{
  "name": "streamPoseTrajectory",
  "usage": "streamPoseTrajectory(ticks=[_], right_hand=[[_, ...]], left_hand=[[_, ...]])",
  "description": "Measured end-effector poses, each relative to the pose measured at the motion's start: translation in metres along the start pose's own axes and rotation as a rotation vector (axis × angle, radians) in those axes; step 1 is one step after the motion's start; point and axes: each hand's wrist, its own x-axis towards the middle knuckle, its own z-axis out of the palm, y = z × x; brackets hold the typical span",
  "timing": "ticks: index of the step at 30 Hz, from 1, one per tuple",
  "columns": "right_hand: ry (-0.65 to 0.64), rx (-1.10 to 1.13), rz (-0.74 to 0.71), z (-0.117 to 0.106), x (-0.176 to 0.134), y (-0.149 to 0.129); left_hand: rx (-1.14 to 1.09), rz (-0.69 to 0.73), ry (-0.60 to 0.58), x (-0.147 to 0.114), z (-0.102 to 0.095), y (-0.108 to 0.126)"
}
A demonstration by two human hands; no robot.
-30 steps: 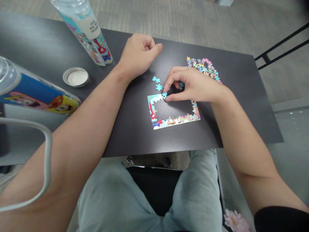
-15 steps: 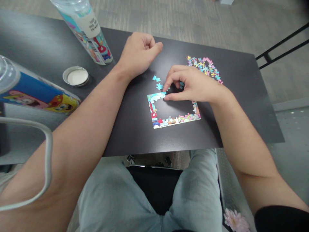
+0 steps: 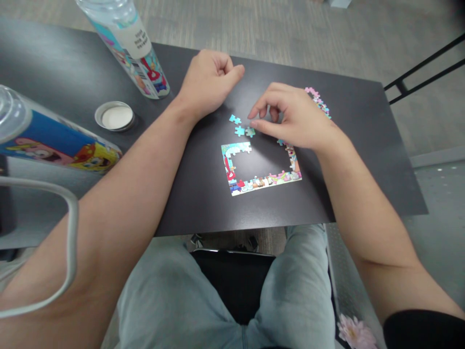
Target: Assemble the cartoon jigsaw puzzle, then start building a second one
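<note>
Right hand point(image 3: 298, 115): thumb and index parted beside a loose piece point(image 3: 250, 133) beyond the puzzle border point(image 3: 267, 181); contact unclear.
Left hand point(image 3: 210, 82): curled, nothing visible inside, past the border's far-left corner.
Border: three sides seemingly joined, far one partial.
Unplaced: interior unfilled; pile point(image 3: 319, 103) past the border's far-right corner.

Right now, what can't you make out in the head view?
In the head view:
- Loose-piece pile: partly hidden behind the right hand.
- Puzzle border: its upper right end runs behind the right hand.
- Left hand: its own curled fingers hide the palm.
- Blue container: cut off by the left edge.
- White label: print too small and blurred to read.
</note>
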Motion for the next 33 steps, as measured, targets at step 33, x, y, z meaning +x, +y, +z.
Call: streamPoseTrajectory(ticks=[33], right_hand=[[0.008, -0.263, -0.189, 0.026, 0.005, 0.015]], left_hand=[[0.033, -0.033, -0.026, -0.005, -0.004, 0.008]])
